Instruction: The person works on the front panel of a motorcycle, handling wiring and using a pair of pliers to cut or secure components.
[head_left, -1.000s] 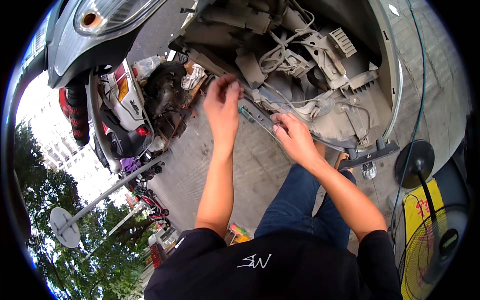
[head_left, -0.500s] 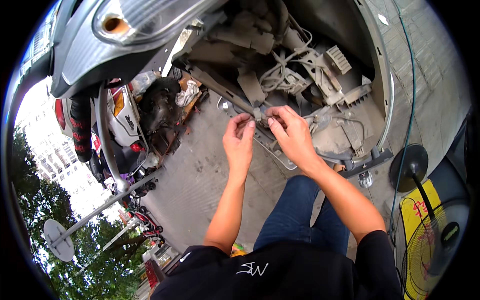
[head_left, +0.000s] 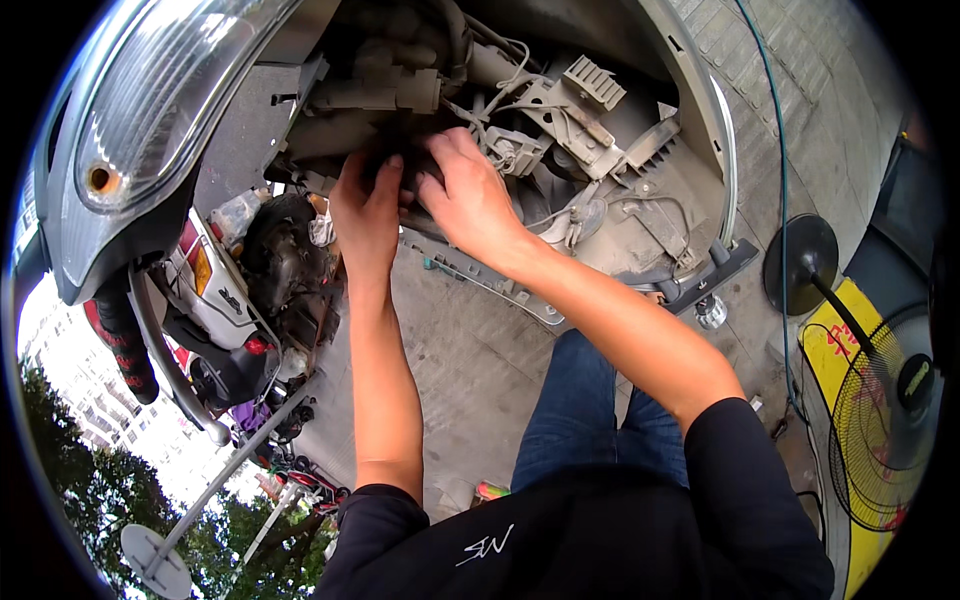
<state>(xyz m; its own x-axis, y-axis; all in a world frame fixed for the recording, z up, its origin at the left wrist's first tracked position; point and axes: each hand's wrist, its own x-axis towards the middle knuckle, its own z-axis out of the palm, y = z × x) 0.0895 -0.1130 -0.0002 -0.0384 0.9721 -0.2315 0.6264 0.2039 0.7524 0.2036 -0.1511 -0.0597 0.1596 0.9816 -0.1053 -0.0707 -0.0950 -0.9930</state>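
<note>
A big dusty shell [head_left: 688,95] in the upper middle has wires [head_left: 480,117] and a ribbed block [head_left: 594,82] inside. The left hand [head_left: 368,208] and right hand [head_left: 468,188] reach in, fingers bent; I can't tell if they pinch anything.

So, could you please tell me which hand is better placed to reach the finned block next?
Probably the right hand: it is nearer the finned block, while the left hand is farther left.

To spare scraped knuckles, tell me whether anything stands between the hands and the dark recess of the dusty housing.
Nothing visible does: the left hand and right hand both reach into the dusty housing; shadow hides what lies deeper.
</note>
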